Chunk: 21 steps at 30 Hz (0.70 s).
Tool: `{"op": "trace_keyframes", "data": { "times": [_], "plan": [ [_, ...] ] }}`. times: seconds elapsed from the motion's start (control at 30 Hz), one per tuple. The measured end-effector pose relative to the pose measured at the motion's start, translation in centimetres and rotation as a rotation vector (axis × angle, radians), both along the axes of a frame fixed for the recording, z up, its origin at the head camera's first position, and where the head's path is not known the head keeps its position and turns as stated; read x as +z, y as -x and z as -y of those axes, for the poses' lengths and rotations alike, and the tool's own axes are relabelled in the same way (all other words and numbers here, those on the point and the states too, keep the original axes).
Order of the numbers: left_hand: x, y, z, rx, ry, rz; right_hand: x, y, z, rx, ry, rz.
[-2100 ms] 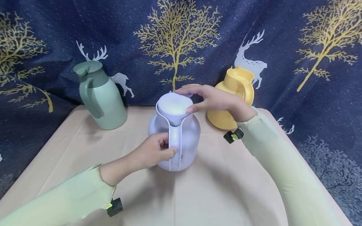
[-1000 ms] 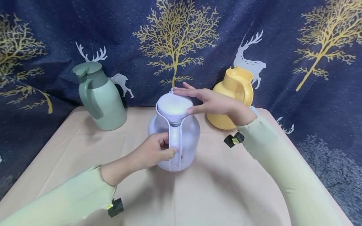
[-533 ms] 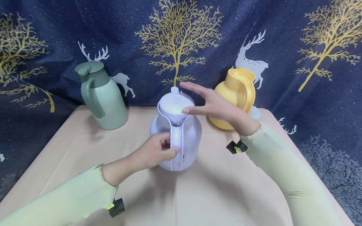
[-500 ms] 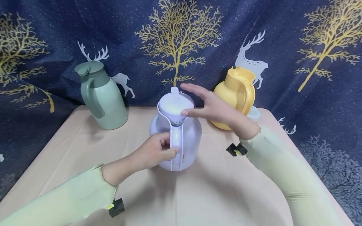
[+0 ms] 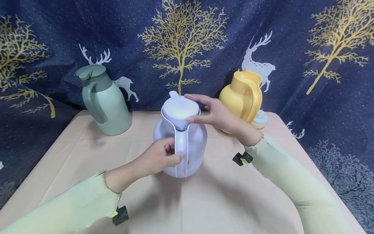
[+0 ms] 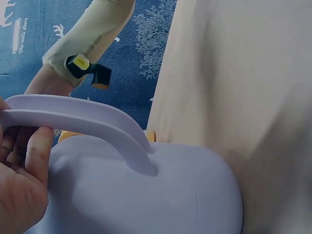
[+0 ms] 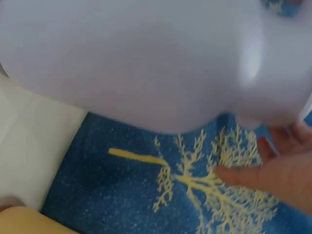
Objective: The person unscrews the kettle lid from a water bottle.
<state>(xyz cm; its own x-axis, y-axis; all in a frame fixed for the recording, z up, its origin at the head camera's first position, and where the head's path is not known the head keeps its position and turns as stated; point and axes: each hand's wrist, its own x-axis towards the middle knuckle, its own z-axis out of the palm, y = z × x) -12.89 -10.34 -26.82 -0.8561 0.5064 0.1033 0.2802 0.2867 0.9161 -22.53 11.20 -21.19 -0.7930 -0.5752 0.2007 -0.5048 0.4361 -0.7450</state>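
Gripping the handle (image 5: 181, 148) of the lilac jug (image 5: 191, 143), the left hand (image 5: 159, 157) had its fingers (image 6: 36, 153) curled round the strap from the left, thumb across the front. The right hand (image 5: 217, 113) reached in from the right, thumb and fingers (image 5: 195, 97) spread and lightly bent around the rim of the jug's lid (image 5: 179, 109), touching it at the near and far edges. The jug stood upright mid-table (image 5: 228, 195), its long axis vertical, handle facing the person and spout (image 5: 173, 94) pointing away toward the backdrop, between a green jug (image 5: 103, 100) and a yellow jug (image 5: 242, 94).
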Motion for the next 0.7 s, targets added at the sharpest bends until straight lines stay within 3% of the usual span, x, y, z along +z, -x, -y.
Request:
{"op": "trace_keyframes", "data": {
  "times": [0.17,0.33,0.43,0.5,0.7],
  "plan": [
    [-0.1,0.0,0.1,-0.001,0.007,0.001,0.6,1.7,-0.7,0.16,-0.012,0.147],
    [-0.1,0.0,0.1,0.005,0.022,0.003,0.3,3.4,-1.0,0.325,0.07,0.267],
    [-0.1,0.1,0.0,0.006,0.027,0.006,0.1,3.4,-1.1,0.358,0.089,0.292],
    [-0.1,0.1,0.0,0.006,0.03,0.01,0.2,2.8,-1.2,0.292,0.055,0.233],
    [-0.1,0.2,0.2,0.018,0.049,0.019,0.7,-0.8,0.1,-0.102,-0.118,-0.092]
  ]
}}
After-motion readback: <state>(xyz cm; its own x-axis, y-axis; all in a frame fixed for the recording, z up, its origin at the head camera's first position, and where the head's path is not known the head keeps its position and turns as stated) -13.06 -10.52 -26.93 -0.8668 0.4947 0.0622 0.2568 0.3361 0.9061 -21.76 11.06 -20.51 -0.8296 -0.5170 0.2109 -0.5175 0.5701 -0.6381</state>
